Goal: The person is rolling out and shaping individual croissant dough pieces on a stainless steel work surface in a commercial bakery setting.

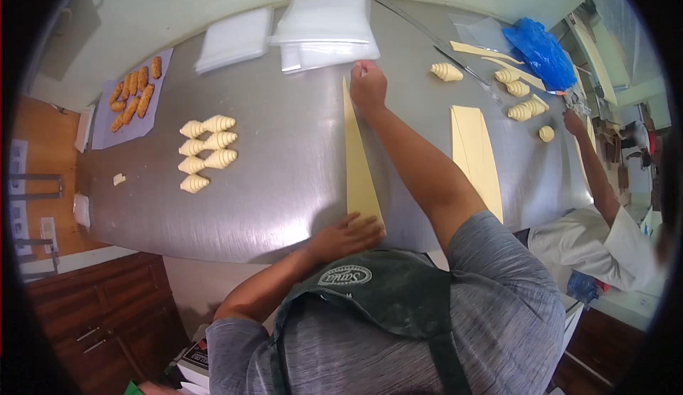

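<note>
A long, narrow triangle of pale dough (pixel 358 171) lies on the metal table, its point away from me and its wide end close to my apron. My left hand (pixel 348 237) rests flat on that wide end, fingers spread. Beside the dough's far point is my right hand (pixel 368 85), closed like a fist; whatever is between its fingers, if anything, is hidden. Several rolled, unbaked croissants (pixel 220 140) sit in two columns to the left. To my right lie more flat dough triangles (pixel 475 160), close together.
Browned rolls (pixel 131 92) lie on a paper sheet at far left. Clear plastic sheets (pixel 324 21) are stacked at the back. At right are a long metal blade (pixel 462 66), dough strips, more croissants (pixel 528 108) and a blue plastic bag (pixel 541 50). A co-worker's arm (pixel 601 171) reaches in there.
</note>
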Available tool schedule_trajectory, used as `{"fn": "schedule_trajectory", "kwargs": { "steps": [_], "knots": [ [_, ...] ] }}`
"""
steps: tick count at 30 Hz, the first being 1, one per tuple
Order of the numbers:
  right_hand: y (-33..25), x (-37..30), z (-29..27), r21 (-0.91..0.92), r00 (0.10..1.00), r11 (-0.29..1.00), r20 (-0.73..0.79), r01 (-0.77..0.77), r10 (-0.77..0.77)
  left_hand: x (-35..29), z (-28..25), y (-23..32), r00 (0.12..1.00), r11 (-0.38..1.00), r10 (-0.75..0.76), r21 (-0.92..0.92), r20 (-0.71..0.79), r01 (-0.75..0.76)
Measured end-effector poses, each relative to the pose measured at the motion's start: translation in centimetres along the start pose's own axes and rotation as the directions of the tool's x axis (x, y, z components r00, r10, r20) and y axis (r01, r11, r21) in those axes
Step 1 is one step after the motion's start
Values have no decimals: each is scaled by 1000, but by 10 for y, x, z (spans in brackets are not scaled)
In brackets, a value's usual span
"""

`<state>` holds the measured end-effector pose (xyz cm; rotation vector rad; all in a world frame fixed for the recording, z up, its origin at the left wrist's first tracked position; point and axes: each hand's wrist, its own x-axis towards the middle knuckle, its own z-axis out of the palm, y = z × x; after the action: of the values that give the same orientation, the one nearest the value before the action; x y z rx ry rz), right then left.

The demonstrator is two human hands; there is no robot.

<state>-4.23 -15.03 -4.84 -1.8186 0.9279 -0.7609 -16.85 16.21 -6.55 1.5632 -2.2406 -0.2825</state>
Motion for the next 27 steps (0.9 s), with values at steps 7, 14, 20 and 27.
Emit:
{"fn": "schedule_trajectory", "kwargs": {
  "steps": [7,14,20,27],
  "knots": [
    [33,-183,-135,-37,594,780,671,625,-444,-18,-16,18,853,909,-414,-195,-317,368],
    [23,-255,-182,-43,488,735,774,677,-404,-10,-22,18,905,924,-378,-12,-194,383],
    [30,-258,-181,-67,430,624,782,778,-452,-13,-11,13,931,956,-287,-3,-226,294],
    [42,-265,-182,61,352,581,742,812,-570,-15,-6,10,957,969,-244,-69,-156,236]
  ]
}}
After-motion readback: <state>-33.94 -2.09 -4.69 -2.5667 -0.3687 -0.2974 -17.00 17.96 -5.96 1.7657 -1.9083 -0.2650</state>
